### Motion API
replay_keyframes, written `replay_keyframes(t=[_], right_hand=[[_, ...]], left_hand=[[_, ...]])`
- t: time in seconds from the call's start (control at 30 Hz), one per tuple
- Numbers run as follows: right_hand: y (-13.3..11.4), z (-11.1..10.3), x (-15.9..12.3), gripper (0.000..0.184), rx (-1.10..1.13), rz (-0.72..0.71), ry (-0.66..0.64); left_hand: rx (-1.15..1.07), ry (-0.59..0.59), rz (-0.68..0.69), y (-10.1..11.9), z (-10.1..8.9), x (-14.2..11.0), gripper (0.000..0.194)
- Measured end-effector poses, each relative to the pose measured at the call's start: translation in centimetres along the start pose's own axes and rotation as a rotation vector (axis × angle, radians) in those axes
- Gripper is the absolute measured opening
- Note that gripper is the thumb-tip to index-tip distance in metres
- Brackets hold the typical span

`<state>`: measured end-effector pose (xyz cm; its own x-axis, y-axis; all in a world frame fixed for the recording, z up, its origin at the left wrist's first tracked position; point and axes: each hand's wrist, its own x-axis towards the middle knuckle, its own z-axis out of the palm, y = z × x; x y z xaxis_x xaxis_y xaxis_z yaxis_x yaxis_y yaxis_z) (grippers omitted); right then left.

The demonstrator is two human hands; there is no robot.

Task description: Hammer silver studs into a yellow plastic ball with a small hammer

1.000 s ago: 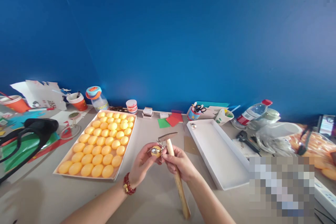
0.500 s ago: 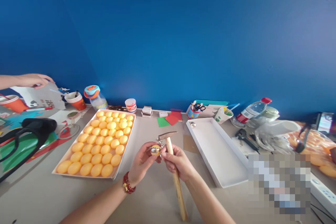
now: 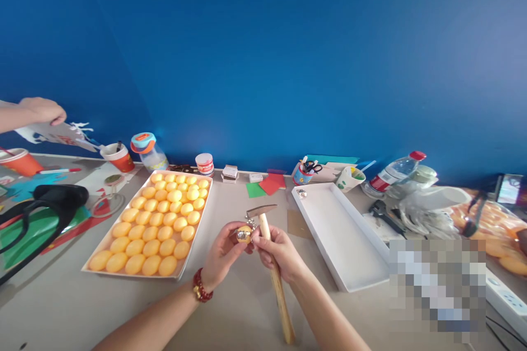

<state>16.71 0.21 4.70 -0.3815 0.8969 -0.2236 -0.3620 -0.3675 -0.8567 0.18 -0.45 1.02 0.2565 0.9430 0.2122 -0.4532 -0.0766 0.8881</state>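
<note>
My left hand (image 3: 225,247), a red bead bracelet on its wrist, is closed around a small orange ball with a shiny silver face (image 3: 244,235). In my right hand (image 3: 282,252) is a hammer (image 3: 276,279) with a pale wooden handle; it leans with its thin metal head up. Small silver pieces (image 3: 250,221) hang or sit between the ball and the hammer head; which hand holds them I cannot tell. My right fingertips are close against the ball's right side. On the left, a shallow tray (image 3: 181,270) holds rows of plain orange balls.
To the right lies a white tray (image 3: 349,247) with a small silver item (image 3: 302,193) in its far corner. Behind are a pen cup (image 3: 302,176), coloured paper (image 3: 272,183) and a bottle (image 3: 395,173). Another person's hand (image 3: 43,109) holds cut paper at far left.
The other person's hand and its paper have shifted left and up. My hands, the ball and the hammer are almost where they were.
</note>
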Motion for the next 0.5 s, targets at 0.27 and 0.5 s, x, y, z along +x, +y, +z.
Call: replay_keyframes(t=[0.27, 0.5], right_hand=[[-0.08, 0.19, 0.01, 0.032, -0.013, -0.010, 0.016], [-0.13, 0.25, 0.03, 0.033, -0.035, -0.014, 0.026]], left_hand=[[0.009, 0.011, 0.003, -0.31, -0.11, 0.05, 0.028], [0.003, 0.015, 0.002, -0.18, -0.02, -0.01, 0.028]])
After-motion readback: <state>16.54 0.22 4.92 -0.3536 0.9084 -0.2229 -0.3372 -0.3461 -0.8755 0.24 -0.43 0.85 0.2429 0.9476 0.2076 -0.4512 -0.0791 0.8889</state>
